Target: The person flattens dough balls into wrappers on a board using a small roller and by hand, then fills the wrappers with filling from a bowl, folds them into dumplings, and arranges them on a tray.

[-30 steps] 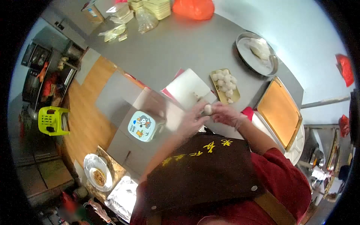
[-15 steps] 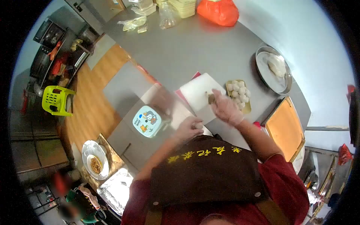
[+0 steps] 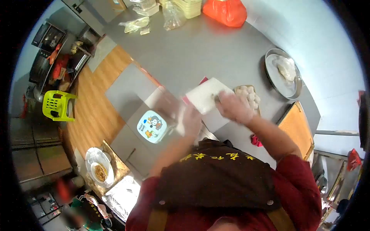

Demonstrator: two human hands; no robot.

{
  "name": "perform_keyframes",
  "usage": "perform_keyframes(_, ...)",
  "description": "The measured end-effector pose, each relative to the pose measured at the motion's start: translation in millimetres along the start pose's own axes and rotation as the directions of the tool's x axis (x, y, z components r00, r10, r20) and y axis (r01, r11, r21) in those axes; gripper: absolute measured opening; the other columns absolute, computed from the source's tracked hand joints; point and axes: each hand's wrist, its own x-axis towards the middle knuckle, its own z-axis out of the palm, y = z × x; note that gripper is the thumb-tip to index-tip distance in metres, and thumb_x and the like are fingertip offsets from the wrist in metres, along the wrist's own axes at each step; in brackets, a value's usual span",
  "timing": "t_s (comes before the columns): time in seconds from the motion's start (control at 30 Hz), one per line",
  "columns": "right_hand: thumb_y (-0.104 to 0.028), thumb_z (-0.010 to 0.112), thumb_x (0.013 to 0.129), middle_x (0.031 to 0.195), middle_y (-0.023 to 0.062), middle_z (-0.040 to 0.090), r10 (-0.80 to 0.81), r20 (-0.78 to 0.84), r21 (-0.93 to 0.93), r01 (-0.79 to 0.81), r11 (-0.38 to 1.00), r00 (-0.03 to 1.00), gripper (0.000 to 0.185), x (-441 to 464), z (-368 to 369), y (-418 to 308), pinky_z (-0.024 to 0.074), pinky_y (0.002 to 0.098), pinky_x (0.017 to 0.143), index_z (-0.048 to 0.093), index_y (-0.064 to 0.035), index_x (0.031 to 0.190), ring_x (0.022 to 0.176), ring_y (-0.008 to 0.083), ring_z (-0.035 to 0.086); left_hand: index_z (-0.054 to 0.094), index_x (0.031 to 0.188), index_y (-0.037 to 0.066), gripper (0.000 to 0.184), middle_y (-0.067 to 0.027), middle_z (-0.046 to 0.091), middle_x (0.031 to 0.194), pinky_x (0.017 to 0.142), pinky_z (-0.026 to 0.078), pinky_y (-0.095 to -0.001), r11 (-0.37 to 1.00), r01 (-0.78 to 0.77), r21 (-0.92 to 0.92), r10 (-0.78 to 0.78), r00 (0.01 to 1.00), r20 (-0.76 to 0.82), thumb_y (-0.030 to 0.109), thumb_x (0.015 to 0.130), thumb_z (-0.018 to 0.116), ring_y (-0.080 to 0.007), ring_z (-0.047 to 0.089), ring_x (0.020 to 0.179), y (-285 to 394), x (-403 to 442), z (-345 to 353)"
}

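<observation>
My right hand point(image 3: 234, 108), in a thin clear glove, is over the right side of a white board point(image 3: 202, 94) on the table. Its fingers are curled and blurred by motion. A small dark thing point(image 3: 217, 99) shows at the fingertips, too blurred to name. My left hand point(image 3: 191, 118) is at the board's lower left corner, so smeared that its fingers and anything in them cannot be made out. Just right of the board, a tray point(image 3: 258, 111) of several white dough balls point(image 3: 246, 92) is partly covered by my right hand.
A round metal pan point(image 3: 299, 87) with a wrapped white lump point(image 3: 286, 68) stands at the right. A red bag point(image 3: 225, 12) and stacked containers point(image 3: 189, 7) are at the back. A cartoon-printed lid point(image 3: 151, 126) lies left. Beyond are a green chair point(image 3: 58, 106) and a person point(image 3: 90, 211).
My left hand has moved up toward the board; the white ball seen in its fingers earlier is no longer discernible. My right hand stays over the board, shifted slightly.
</observation>
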Motion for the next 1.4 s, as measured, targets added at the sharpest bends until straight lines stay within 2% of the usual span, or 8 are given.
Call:
perform_keyframes(0.07,-0.036,0.044,0.09,0.07,0.021,0.062,0.164,0.132,0.004,-0.166,0.986,0.977,0.036,-29.1,37.2,5.0,0.0494,0.046,0.068,0.052,-0.0015,0.097,0.071,0.0383,0.063,0.061,0.105,0.003,0.025,-0.0153,0.06,0.107,0.092,0.042,-0.0384,0.996,-0.06,-0.067,0.059,0.998,-0.03,0.018,0.085,0.056,-0.0316,0.054,0.104,-10.6,5.8,-9.8)
perform_keyframes(0.13,-0.038,0.046,0.089,0.066,0.0221,0.061,0.141,-0.181,0.169,-0.111,0.979,0.973,0.038,-43.3,119.6,30.8,0.0494,0.0463,0.064,0.05,-0.001,0.095,0.068,0.0387,0.062,0.06,0.104,0.001,0.023,-0.0137,0.059,0.111,0.092,0.041,-0.039,0.883,-0.416,0.217,0.439,0.896,-0.066,0.013,0.085,0.055,-0.0311,0.053,0.106,-11.8,19.1,-16.0)
perform_keyframes(0.23,-0.037,0.051,0.087,0.065,0.0217,0.06,0.313,0.005,0.184,-0.308,0.933,0.95,0.038,-36.5,112.8,21.5,0.0495,0.0458,0.062,0.048,0.0004,0.096,0.065,0.0384,0.062,0.061,0.105,0.006,0.025,-0.0141,0.057,0.116,0.097,0.038,-0.0462,0.659,-0.667,0.348,0.467,0.726,0.505,0.018,0.083,0.059,-0.0324,0.05,0.113,-9.9,54.4,11.6)
perform_keyframes(0.37,-0.036,0.054,0.084,0.066,0.022,0.06,0.319,0.052,0.192,-0.323,0.927,0.946,0.038,-33.5,115.6,26.7,0.0492,0.0468,0.061,0.048,0.001,0.093,0.065,0.0384,0.062,0.06,0.108,0.006,0.033,-0.0125,0.055,0.12,0.098,0.036,-0.0464,0.482,-0.854,0.193,0.486,0.444,0.753,0.025,0.082,0.062,-0.0296,0.047,0.117,-6.2,86.1,53.8)
perform_keyframes(0.67,-0.032,0.07,0.071,0.061,0.0154,0.057,0.246,-0.215,0.186,-0.207,0.96,0.945,0.035,-43.7,136.7,25.7,0.0456,0.0444,0.052,0.049,-0.0067,0.084,0.055,0.0352,0.058,0.055,0.109,-0.001,0.044,-0.0153,0.052,0.119,0.098,0.035,-0.0482,0.572,-0.808,0.14,0.573,0.516,0.637,0.032,0.08,0.063,-0.0336,0.045,0.114,-7.3,82.6,55.4)
perform_keyframes(1.2,-0.032,0.066,0.076,0.066,0.0169,0.057,0.259,-0.17,0.218,-0.22,0.951,0.951,0.035,-43.4,142.1,28.8,0.0462,0.0457,0.057,0.05,-0.0045,0.088,0.06,0.036,0.059,0.057,0.109,0.005,0.039,-0.0152,0.053,0.118,0.098,0.035,-0.0491,0.623,-0.721,0.304,0.614,0.691,0.382,0.03,0.079,0.064,-0.0321,0.047,0.115,-1.4,84.9,44.3)
perform_keyframes(1.3,-0.034,0.064,0.078,0.069,0.0183,0.059,0.174,-0.132,-0.006,-0.177,0.984,0.976,0.036,-45.4,141.2,24.1,0.0468,0.0471,0.06,0.05,-0.0033,0.09,0.065,0.0375,0.06,0.059,0.106,0.004,0.037,-0.0153,0.056,0.113,0.097,0.036,-0.0484,0.652,-0.694,0.306,0.615,0.72,0.323,0.03,0.08,0.063,-0.0328,0.05,0.112,-1.6,81.0,43.3)
perform_keyframes(1.4,-0.037,0.061,0.08,0.074,0.0213,0.061,0.314,-0.118,0.25,-0.278,0.928,0.942,0.039,-40.4,138.7,27.7,0.0472,0.049,0.065,0.049,-0.0019,0.091,0.071,0.0397,0.061,0.06,0.106,0.005,0.037,-0.0132,0.059,0.108,0.097,0.037,-0.0486,0.674,-0.647,0.356,0.561,0.762,0.323,0.032,0.08,0.063,-0.0328,0.051,0.109,-9.8,86.5,52.4)
